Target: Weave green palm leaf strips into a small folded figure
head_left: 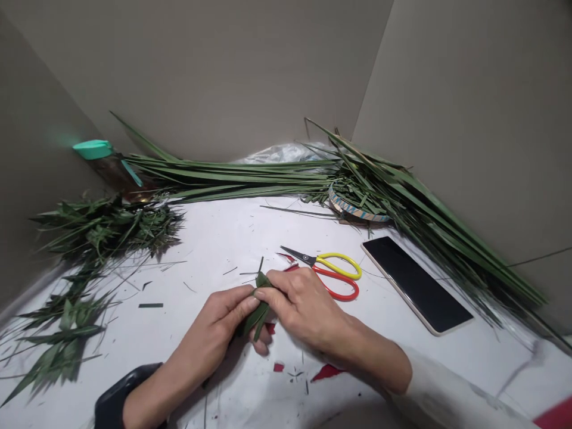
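Note:
Both my hands meet near the middle of the table around a folded piece of green leaf (255, 320). My left hand (230, 313) pinches it from the left, thumb on top and some fingers curled beneath. From the right, my right hand (297, 301) grips its upper end between thumb and fingers. A short leaf tip sticks up above the fingertips; part of the leaf is hidden by the hands. Just beyond my right hand lie scissors (313, 262) with one yellow and one red handle. Red scraps (326, 373) lie beneath and beside the hands.
Long green leaves (241, 174) run along the back, with another bundle (442, 223) at right. A patterned round container (355, 211) holds leaf pieces. A phone (415, 286) lies at right. Woven leaf pieces (111, 229) pile at left, near a bottle with a teal lid (93, 149).

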The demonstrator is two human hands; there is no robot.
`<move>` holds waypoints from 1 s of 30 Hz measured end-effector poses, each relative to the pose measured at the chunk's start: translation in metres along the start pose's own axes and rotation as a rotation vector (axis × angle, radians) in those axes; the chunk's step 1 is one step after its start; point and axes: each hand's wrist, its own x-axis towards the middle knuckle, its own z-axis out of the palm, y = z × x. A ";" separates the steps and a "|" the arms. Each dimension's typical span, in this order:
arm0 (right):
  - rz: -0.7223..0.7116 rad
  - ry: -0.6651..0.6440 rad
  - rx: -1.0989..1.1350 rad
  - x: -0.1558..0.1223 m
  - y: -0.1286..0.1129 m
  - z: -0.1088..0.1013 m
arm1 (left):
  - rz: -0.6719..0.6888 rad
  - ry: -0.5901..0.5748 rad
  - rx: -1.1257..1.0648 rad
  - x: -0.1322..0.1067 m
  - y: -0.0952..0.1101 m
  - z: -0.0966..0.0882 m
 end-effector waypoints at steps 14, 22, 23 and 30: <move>-0.014 0.002 -0.110 0.000 0.001 -0.001 | 0.049 -0.010 0.053 0.000 0.002 -0.001; -0.049 -0.102 0.004 0.005 0.009 -0.010 | -0.116 -0.230 -0.195 0.004 -0.001 -0.006; -0.055 -0.114 0.022 0.006 0.009 -0.011 | -0.128 -0.248 -0.217 0.004 -0.001 -0.007; -0.063 -0.109 0.129 0.008 0.010 -0.011 | -0.120 -0.256 -0.211 0.005 -0.005 -0.005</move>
